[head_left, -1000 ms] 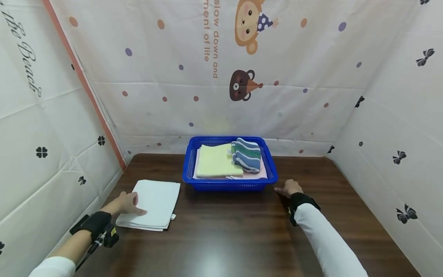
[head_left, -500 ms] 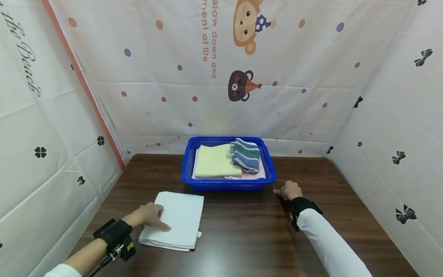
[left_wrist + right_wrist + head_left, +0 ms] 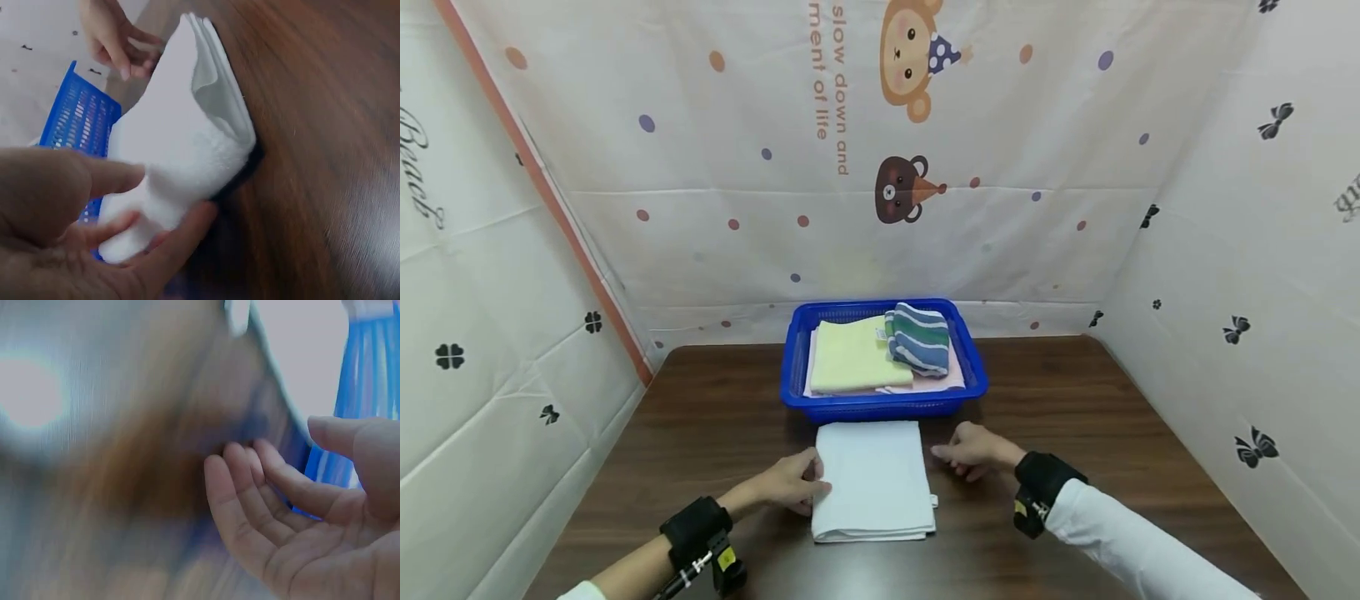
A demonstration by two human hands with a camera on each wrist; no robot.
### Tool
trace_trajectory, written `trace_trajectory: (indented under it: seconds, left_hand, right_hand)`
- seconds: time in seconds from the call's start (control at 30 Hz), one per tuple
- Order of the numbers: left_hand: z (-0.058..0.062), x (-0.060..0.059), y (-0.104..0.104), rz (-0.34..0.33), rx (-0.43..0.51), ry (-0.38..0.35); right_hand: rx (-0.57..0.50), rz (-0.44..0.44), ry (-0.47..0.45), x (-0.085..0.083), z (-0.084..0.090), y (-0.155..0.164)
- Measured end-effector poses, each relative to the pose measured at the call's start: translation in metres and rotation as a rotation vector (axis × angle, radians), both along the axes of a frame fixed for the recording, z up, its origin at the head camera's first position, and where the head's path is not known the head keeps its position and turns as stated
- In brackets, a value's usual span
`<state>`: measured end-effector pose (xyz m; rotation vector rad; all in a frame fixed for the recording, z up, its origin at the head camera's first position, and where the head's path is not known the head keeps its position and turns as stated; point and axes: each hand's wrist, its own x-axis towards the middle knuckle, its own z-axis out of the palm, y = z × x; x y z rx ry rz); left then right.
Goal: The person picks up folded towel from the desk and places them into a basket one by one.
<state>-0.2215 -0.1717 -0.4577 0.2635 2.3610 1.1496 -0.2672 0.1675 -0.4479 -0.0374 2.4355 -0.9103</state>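
A folded white towel point(image 3: 871, 479) with a small label on its right edge is in front of the blue basket. My left hand point(image 3: 790, 482) pinches its left edge, thumb on top and fingers beneath; in the left wrist view the towel point(image 3: 175, 131) shows its stacked folds, lifted at the near corner. Just off the towel's right edge is my right hand point(image 3: 976, 452), holding nothing. In the right wrist view its fingers point(image 3: 234, 506) are loosely bent, with the thumb apart from them.
Behind the towel stands the blue basket point(image 3: 880, 407). It holds a folded yellow towel point(image 3: 853, 358), a striped blue and green cloth point(image 3: 919, 340) and pink cloth point(image 3: 943, 381) underneath. Printed white curtains point(image 3: 1000, 250) enclose the brown table point(image 3: 1037, 383) at the back and sides.
My left hand has brought the white towel rightward from the table's left side to the front of the basket. My right hand has shifted from beside the basket toward the towel's right edge.
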Motion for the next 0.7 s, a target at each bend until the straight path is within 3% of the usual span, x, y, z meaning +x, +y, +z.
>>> trace_trajectory:
  seconds: [0.13, 0.23, 0.47, 0.7]
  left_hand:
    - [-0.005, 0.0, 0.005, 0.202, 0.025, -0.068]
    - [-0.007, -0.003, 0.009, 0.271, 0.018, -0.11]
    - [-0.01, -0.007, 0.014, 0.238, 0.02, -0.172]
    - [-0.012, -0.009, 0.013, 0.235, 0.072, -0.18]
  right_hand:
    - [0.008, 0.055, 0.057, 0.013, 0.0, -0.029]
    - [0.022, 0.077, 0.102, 0.016, -0.003, -0.043]
    - [0.058, 0.051, 0.162, 0.018, -0.012, -0.056]
    - [-0.059, 0.016, 0.259, 0.019, -0.02, -0.06]
